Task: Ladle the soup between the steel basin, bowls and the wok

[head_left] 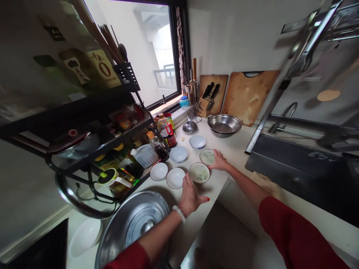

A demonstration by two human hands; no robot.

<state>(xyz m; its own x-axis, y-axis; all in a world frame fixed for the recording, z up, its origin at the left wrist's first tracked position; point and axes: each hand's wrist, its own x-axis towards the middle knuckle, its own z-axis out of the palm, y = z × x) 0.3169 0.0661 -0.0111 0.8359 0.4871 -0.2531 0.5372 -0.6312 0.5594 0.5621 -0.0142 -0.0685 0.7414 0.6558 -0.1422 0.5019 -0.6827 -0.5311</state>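
My right hand (219, 161) is wrapped around the right side of a small bowl of pale soup with green bits (206, 157). Directly in front of it stands a second bowl of the same soup (199, 173). My left hand (190, 197) is open, thumb stuck out to the right. Its fingertips are by the right rim of an empty white bowl (175, 178); whether they touch it I cannot tell. Other empty bowls stand close by: a white bowl (159, 172), a bluish bowl (178, 154) and another bluish bowl (197, 141).
A large metal lid (123, 224) lies at the lower left beside a white dish (85, 237). Left stands a black rack (101, 149) with bottles. A steel basin (224, 125), knife block (206, 106) and cutting boards (248, 95) are behind; a dark sink (280, 160) is right.
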